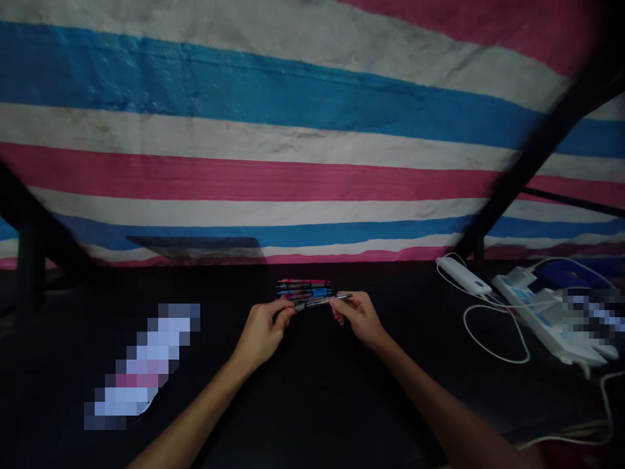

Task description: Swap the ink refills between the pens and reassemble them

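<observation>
Between my two hands a slim pen (318,301) with a clear barrel is held nearly level, its right end tilted slightly up. My left hand (263,330) pinches its left end between thumb and fingers. At the other end, the fingers of my right hand (360,317) are closed on the barrel. Just beyond it, several pens lie side by side on the black table (312,391), among them a red pen (305,282) at the back and a blue pen (319,292) nearer. The held pen partly overlaps the nearest ones.
A white power strip (551,319) with plugs stands on the right. Left of it lies a white device (463,275) with a looping white cable (525,345). A blurred-out flat object (141,368) is at the left. Striped sheeting (293,182) hangs behind the table, between dark posts.
</observation>
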